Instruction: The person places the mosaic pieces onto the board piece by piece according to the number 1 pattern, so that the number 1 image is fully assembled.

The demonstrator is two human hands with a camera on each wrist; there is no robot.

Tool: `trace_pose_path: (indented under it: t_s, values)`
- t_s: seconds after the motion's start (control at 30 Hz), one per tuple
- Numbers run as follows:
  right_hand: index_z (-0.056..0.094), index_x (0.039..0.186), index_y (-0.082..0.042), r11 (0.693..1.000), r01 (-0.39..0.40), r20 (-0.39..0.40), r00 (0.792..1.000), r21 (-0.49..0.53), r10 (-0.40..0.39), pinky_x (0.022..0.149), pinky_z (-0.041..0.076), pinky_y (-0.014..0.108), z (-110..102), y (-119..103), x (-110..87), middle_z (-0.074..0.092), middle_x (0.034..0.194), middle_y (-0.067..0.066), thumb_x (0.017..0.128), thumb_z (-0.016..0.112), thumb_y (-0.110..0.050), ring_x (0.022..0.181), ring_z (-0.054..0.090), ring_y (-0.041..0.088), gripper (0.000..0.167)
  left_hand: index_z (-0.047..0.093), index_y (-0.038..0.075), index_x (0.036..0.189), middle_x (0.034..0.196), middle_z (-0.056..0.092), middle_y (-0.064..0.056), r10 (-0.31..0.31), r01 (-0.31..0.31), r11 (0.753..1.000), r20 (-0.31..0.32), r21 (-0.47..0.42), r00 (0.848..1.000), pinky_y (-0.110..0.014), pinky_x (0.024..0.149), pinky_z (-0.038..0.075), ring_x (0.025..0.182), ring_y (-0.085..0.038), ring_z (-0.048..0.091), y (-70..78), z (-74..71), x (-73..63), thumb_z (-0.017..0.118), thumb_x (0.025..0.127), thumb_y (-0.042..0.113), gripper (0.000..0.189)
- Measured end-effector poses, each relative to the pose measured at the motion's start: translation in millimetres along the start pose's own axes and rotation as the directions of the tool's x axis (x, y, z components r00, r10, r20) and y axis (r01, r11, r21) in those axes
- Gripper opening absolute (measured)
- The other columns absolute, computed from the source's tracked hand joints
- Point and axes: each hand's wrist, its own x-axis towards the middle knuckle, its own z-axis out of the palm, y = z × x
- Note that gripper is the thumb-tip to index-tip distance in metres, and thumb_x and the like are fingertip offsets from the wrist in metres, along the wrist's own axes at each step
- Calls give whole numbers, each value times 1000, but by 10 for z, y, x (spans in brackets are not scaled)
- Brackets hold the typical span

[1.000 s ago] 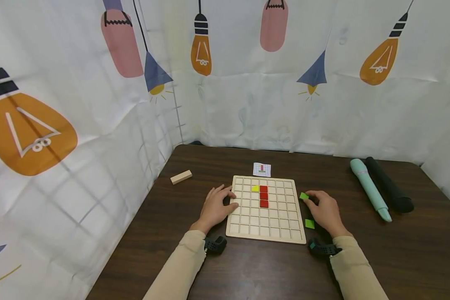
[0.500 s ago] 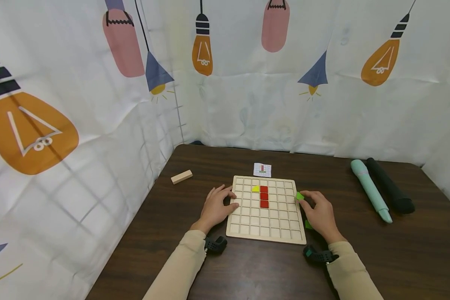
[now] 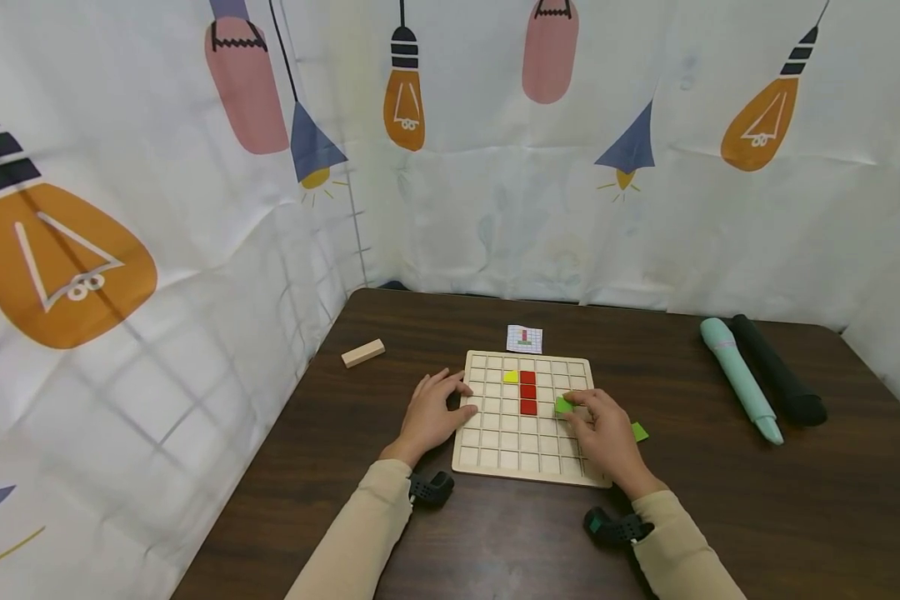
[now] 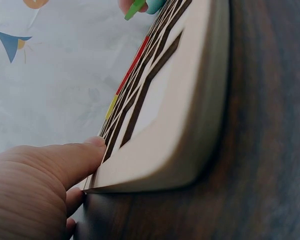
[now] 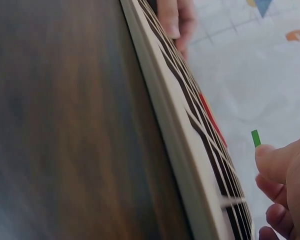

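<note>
Jutting from the right fingers [image 3: 581,398] is a green tile [image 3: 562,406].

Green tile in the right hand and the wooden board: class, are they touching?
Apart. In the right wrist view, curtain shows between the green tile, pinched in the right hand, and the board.

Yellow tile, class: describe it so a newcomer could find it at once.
On the dark table lies a pale gridded board. Toward its far side, three red tiles form a column. The yellow tile sits just left of the farthest, alone in its colour.
</note>
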Motion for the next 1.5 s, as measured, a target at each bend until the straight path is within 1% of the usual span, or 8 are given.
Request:
trace_pose_path:
  t_s: [0.07, 0.13, 0.37, 0.6, 0.83, 1.03, 1.23, 1.5]
  values:
    - [71, 114, -9, 1000, 10, -5, 1000, 9, -10, 69, 53, 34, 31, -30, -8, 63, 112, 6, 87, 73, -10, 90, 60, 22, 26, 69, 22, 105, 148, 47, -1, 1, -1, 1000, 0, 3, 1000, -56, 119, 16, 145, -26, 28, 3, 4, 3, 72, 89, 31, 19]
    - [72, 112, -9, 1000, 23, 1, 1000, 19, -23, 76, 55, 39, 61, -58, -17, 63, 111, 5, 86, 74, -9, 99, 62, 23, 25, 69, 22, 106, 148, 47, -1, 1, -1, 1000, 0, 6, 1000, -55, 119, 16, 145, -26, 29, 4, 7, 7, 72, 89, 31, 19]
    - [73, 110, -12, 999, 37, 31, 999, 22, -37, 72, 49, 35, 146, -120, -37, 63, 105, 1, 84, 77, -12, 91, 59, 17, 26, 69, 22, 107, 149, 47, -2, 0, 0, 1000, 0, 6, 1000, -53, 120, 15, 145, -24, 29, 4, 12, 8, 72, 89, 31, 20]
    - [73, 111, -13, 996, 74, 32, 997, 40, -76, 76, 51, 39, 205, -184, -50, 64, 103, -1, 85, 77, -11, 95, 60, 17, 27, 69, 21, 106, 148, 47, -2, 9, -9, 1000, -2, 11, 1000, -53, 120, 14, 144, -25, 29, 7, 8, 13, 72, 89, 30, 20]
    - [73, 109, -11, 993, 115, 13, 993, 19, -116, 79, 52, 41, 272, -234, -45, 64, 104, 1, 83, 79, -10, 100, 58, 20, 27, 68, 21, 105, 148, 48, -2, 32, -32, 999, -7, 34, 999, -45, 122, 10, 144, -24, 31, -19, 21, 22, 72, 89, 30, 19]
    - [74, 109, -13, 993, 120, 15, 993, 18, -120, 75, 50, 37, 337, -279, -59, 62, 103, -1, 83, 79, -10, 97, 56, 17, 27, 68, 20, 104, 147, 49, -3, 39, -38, 999, -16, 27, 999, -47, 122, 11, 143, -25, 32, -19, 25, 24, 73, 89, 29, 18]
    - [74, 108, -13, 991, 123, 29, 992, 42, -125, 84, 52, 42, 376, -332, -74, 64, 103, -2, 83, 79, -12, 100, 58, 18, 25, 69, 20, 105, 147, 49, -3, 43, -43, 999, -12, 26, 999, -47, 122, 11, 143, -25, 32, -14, 24, 22, 73, 89, 29, 19]
    - [74, 108, -12, 991, 130, 47, 990, 20, -131, 86, 52, 41, 397, -354, -62, 65, 103, -2, 84, 79, -14, 100, 60, 19, 25, 68, 20, 106, 148, 48, -4, 38, -38, 999, -8, 26, 999, -47, 122, 10, 144, -25, 31, -23, 37, 19, 73, 89, 29, 20]
